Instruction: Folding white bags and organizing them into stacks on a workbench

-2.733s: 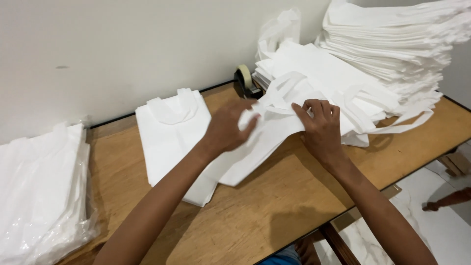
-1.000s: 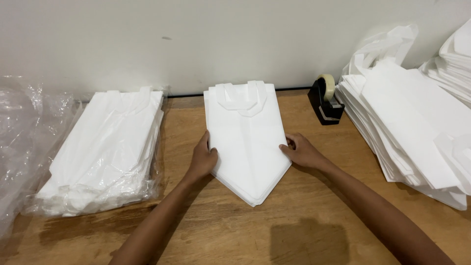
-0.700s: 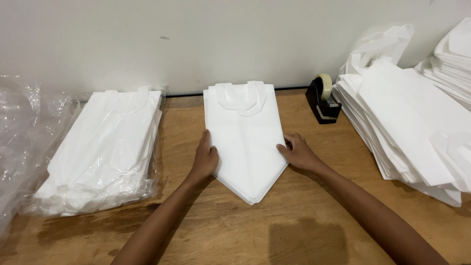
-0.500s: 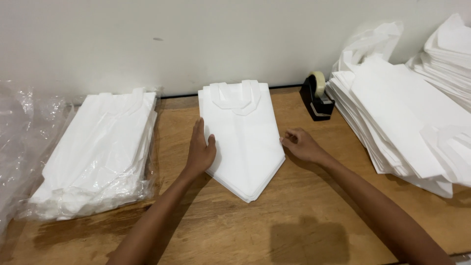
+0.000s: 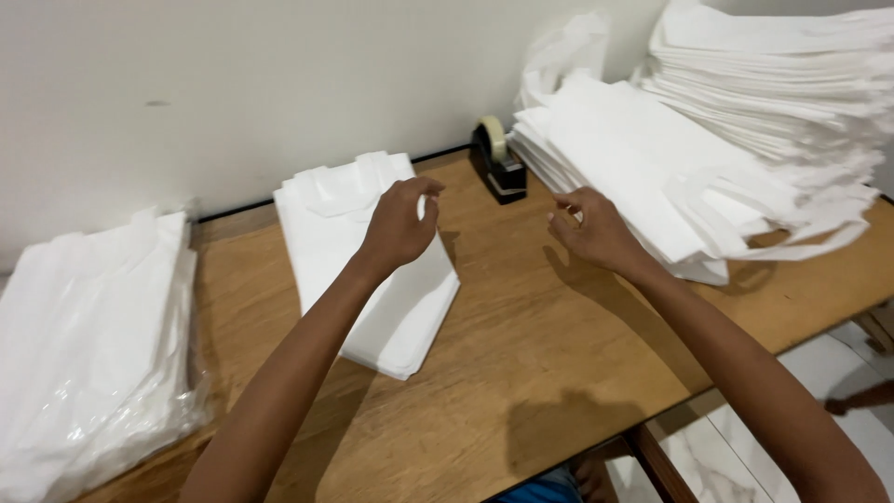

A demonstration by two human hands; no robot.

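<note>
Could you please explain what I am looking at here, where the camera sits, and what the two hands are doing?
The camera is worn on the person's head and looks down at their own bare arms over a wooden table. The left hand hovers above a small stack of folded white bags; the right hand is raised beside a large pile of white bags. Both hands are loosely curled and hold nothing. A tape dispenser stands by the wall, and a plastic-wrapped bundle of bags lies at the far left.

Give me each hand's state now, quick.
Left hand: open, loosely curled, empty, over the folded white plastic bag stack.
Right hand: open, empty, above the wooden table.
</note>
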